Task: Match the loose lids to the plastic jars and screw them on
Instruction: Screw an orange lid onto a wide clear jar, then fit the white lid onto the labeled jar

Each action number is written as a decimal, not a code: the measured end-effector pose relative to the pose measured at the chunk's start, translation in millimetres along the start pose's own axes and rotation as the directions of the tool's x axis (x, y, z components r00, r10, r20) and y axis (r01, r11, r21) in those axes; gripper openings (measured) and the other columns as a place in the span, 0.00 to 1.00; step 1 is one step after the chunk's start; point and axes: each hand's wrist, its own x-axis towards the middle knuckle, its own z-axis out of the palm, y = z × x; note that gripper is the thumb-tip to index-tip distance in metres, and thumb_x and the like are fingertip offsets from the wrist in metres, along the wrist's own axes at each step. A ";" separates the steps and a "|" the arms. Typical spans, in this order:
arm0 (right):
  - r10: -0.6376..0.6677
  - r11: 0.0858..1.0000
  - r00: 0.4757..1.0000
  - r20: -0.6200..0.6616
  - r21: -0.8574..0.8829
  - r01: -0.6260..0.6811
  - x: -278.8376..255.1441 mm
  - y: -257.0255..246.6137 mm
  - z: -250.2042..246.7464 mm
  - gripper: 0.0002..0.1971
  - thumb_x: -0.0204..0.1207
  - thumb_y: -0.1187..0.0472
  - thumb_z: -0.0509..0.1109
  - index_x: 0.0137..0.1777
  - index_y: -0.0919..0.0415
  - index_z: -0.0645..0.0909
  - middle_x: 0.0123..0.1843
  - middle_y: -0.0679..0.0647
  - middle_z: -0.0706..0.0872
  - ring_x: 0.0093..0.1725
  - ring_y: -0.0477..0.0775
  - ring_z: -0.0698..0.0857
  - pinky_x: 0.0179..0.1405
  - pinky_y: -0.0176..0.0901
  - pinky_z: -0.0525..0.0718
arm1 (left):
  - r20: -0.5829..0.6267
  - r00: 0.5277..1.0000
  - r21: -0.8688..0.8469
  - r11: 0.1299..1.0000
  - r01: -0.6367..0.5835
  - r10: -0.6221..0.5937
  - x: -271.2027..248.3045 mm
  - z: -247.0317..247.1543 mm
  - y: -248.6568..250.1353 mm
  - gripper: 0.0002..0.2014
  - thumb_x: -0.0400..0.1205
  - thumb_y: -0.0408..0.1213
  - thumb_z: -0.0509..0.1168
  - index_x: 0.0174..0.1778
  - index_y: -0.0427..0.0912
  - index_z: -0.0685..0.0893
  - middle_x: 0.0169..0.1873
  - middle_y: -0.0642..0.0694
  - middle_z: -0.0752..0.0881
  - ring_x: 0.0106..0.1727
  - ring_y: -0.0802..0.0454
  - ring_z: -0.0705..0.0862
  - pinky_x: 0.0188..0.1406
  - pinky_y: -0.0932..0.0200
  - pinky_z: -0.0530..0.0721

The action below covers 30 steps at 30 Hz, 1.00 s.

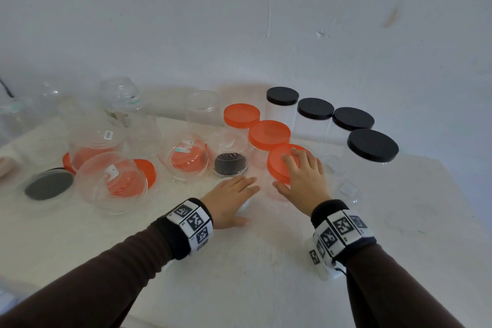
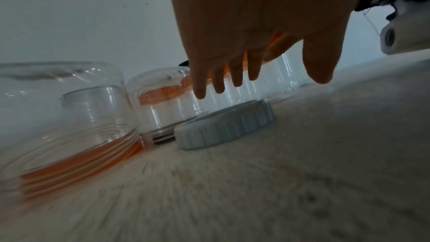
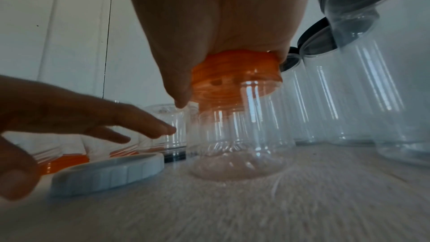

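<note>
Jar (image 3: 235, 146) under inspection: clear plastic, upright on the pale table (image 1: 266, 261), at the near end of a row of orange-capped jars. Its orange lid (image 1: 279, 165) sits on the mouth. The right hand (image 1: 303, 176) lies over that lid, palm down, fingers spread across the top and thumb down the near edge; the right wrist view shows the thumb curling against the lid's side, so the hand appears to be clasping the lid rather than merely resting on it.

The left hand (image 1: 231, 200) hovers low with fingers straight and relaxed, holding nothing. A white ribbed lid (image 2: 225, 124) lies flat on the table just beneath it; whether the fingers touch it I cannot tell.

Handling assessment: the jar looks empty and thin-walled, hence light, somewhat yielding under squeeze, and liable to spin or skid on the table when the lid is turned. The smooth wall offers poor purchase. Best hold would be the lid by its rim from above, with the other hand wrapped round the jar's body to stop rotation.

Further left, several jars stand inverted over loose orange and black lids.
</note>
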 end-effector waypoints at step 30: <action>0.006 0.989 0.988 0.155 -0.145 0.017 20.7 -17.9 -26.5 0.28 0.76 0.39 0.62 0.69 0.57 0.68 0.70 0.57 0.72 0.68 0.61 0.71 0.71 0.57 0.68 | -0.179 0.956 -0.334 0.928 0.165 -0.234 -66.5 -43.0 -18.1 0.40 0.61 0.61 0.62 0.74 0.59 0.68 0.70 0.60 0.65 0.70 0.53 0.64 0.71 0.53 0.67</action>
